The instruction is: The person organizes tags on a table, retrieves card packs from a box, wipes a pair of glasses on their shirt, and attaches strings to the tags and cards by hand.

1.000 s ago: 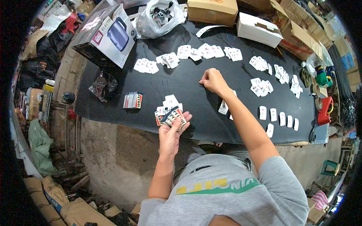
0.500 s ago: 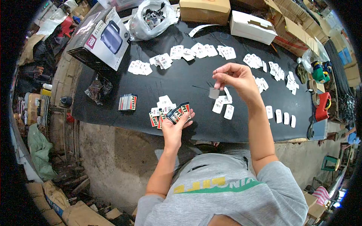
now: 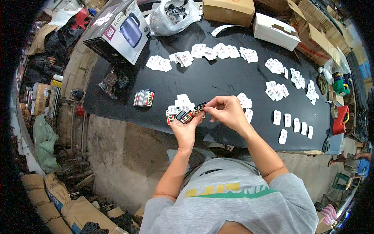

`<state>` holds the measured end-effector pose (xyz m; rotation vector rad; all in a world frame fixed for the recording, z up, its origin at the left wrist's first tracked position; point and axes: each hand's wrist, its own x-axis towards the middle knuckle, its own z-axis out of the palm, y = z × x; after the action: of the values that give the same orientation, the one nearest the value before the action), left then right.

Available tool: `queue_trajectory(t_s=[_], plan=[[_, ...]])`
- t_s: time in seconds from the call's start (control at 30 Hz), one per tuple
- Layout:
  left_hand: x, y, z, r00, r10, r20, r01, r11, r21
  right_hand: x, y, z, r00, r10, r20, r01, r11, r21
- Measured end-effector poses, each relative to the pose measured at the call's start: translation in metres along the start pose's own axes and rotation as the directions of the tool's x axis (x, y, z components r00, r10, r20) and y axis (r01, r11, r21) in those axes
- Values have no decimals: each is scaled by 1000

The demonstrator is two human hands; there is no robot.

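Observation:
Fanned dark PETROL cards [image 3: 187, 117] are held in my left hand [image 3: 185, 132] at the table's near edge. My right hand [image 3: 228, 113] is pinched at the right end of that fan; whether it grips a card or a string there is too small to tell. Just behind my left hand lies a pile of white tags [image 3: 183, 102] with more PETROL cards beside it. Farther left stands a neat stack of PETROL cards [image 3: 144, 98]. White tags [image 3: 244, 100] with dark strings lie behind my right hand.
Groups of white tags [image 3: 222, 50] spread across the black table [image 3: 128, 117]. A kettle box [image 3: 124, 33], a plastic bag [image 3: 173, 19] and a white box [image 3: 276, 32] stand along the back. A tape dispenser [image 3: 341, 120] sits at the right edge.
My right hand lifted from the table with a white tag hanging from it, then came left and down to the cards in my left hand. The view has shifted slightly.

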<state>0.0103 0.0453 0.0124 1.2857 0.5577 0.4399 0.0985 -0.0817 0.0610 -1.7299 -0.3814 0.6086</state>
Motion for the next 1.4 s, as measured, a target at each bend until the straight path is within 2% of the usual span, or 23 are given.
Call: queue_trajectory(t_s=[0.13, 0.2, 0.23, 0.3, 0.43, 0.47, 0.53, 0.57, 0.6, 0.63, 0.67, 0.7, 0.77, 0.8, 0.83, 0.9, 0.97, 1.03, 1.17, 1.23, 1.3, 1.37, 1.4], plan=[[-2, 4, 1, 999, 49, -19, -49, 999, -4, 0, 0, 4, 1000, 17, -15, -18, 999, -45], [-4, 1, -3, 985, 170, -34, -168, 984, 56, -1, -2, 6, 1000, 17, -17, -17, 999, -27], [-4, 2, -4, 984, 172, -38, -170, 984, 58, -1, -3, 7, 1000, 16, -23, -16, 1000, -10], [-4, 4, -5, 948, 317, -6, -307, 923, 233, 0, -1, 9, 1000, 11, -20, -11, 1000, -11], [-4, -7, -10, 893, 449, -1, -427, 850, 310, 1, 0, 10, 999, 31, 9, -32, 998, 49], [-4, -6, -11, 896, 443, 0, -419, 848, 324, 2, 1, 11, 999, 32, 11, -32, 998, 48], [-4, -8, -14, 889, 457, 20, -437, 838, 326, 5, 4, 12, 1000, 1, 3, -3, 927, 374], [-3, -8, -17, 882, 470, 43, -457, 827, 328, 7, 4, 10, 1000, 3, 6, -5, 928, 374], [-3, -6, -18, 881, 471, 40, -457, 826, 330, 10, 3, 7, 992, 34, 119, -74, 934, 348], [-4, -4, -20, 850, 518, 91, -509, 764, 397, 13, 3, 4, 971, 66, 229, -139, 938, 316], [-5, -2, -23, 816, 559, 147, -557, 692, 459, 15, 5, 4, 959, 53, 280, -137, 948, 289], [-4, -2, -25, 815, 561, 144, -557, 691, 461, 17, 3, 5, 958, 51, 284, -136, 948, 288], [-4, -2, -29, 823, 554, 127, -547, 712, 440, 21, -6, 5, 953, 86, 291, -139, 976, 168], [-7, -1, -30, 859, 505, 86, -492, 767, 411, 27, -11, 6, 967, 80, 241, -86, 996, 11], [-8, -1, -31, 858, 506, 85, -493, 767, 411, 36, -15, 8, 979, 46, 198, -37, 998, -50], [-12, -4, -36, 966, 254, -42, -222, 905, 363, 61, -15, 15, 985, -97, 144, 95, 995, 21], [-14, -1, -44, 975, 222, -27, -193, 898, 396, 88, -12, 26, 987, -90, 133, 82, 994, 66], [-16, 3, -42, 992, 23, -126, -7, 992, 130, 110, -6, 38, 994, -74, 76, 66, 992, 109], [-21, 1, -58, 990, -32, -137, 46, 993, 107, 133, 10, 61, 1000, -18, 5, 17, 988, 156], [-24, 2, -62, 973, 38, -226, -2, 988, 157, 135, 11, 57, 999, -11, 45, 4, 986, 167], [-26, 8, -66, 953, 56, -297, -4, 985, 170, 128, 13, 43, 996, -91, 6, 90, 993, 79], [-26, 10, -74, 952, 58, -300, 1, 981, 193, 112, 4, 12, 967, -252, 31, 253, 949, -186], [-26, 14, -75, 951, 51, -306, 9, 982, 191, 103, -2, -7, 933, -320, 168, 360, 859, -365]])
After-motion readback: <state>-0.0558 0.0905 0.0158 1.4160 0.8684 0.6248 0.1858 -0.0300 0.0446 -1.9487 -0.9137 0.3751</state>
